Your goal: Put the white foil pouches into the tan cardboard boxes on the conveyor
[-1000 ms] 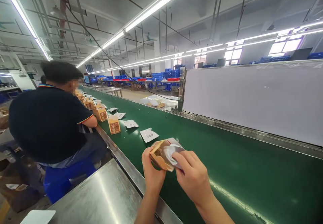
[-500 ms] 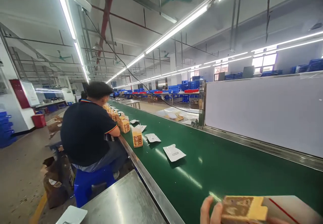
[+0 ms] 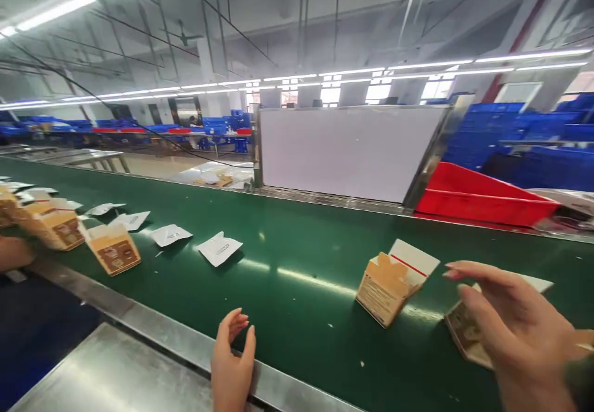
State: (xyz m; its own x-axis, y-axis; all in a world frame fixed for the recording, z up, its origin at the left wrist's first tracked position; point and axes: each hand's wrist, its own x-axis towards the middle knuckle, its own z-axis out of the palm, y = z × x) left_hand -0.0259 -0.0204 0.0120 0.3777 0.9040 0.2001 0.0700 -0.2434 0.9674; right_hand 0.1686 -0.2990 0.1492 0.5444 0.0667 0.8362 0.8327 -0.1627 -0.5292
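Note:
My left hand point(image 3: 233, 359) is raised over the near metal edge of the green conveyor belt point(image 3: 288, 313), thumb and fingers apart around nothing. To its right, a small brown and yellow carton point(image 3: 383, 288) stands on the belt, its white flap with a red line sticking up. My right hand point(image 3: 520, 322) is at the right, fingers apart, in front of a second carton point(image 3: 466, 331). That carton is partly hidden by the hand; whether they touch I cannot tell.
Several white pouches point(image 3: 220, 249) lie on the belt to the left. Open cartons point(image 3: 114, 251) stand beside them, near another person's arm point(image 3: 13, 254). A white panel point(image 3: 348, 152) and a red bin point(image 3: 482, 195) are beyond the belt. A metal table point(image 3: 116, 375) is at the lower left.
The view has swung right. Fingers were on a carton at the lower right; now both hands appear without a carton in their grasp, and two cartons show on the belt there.

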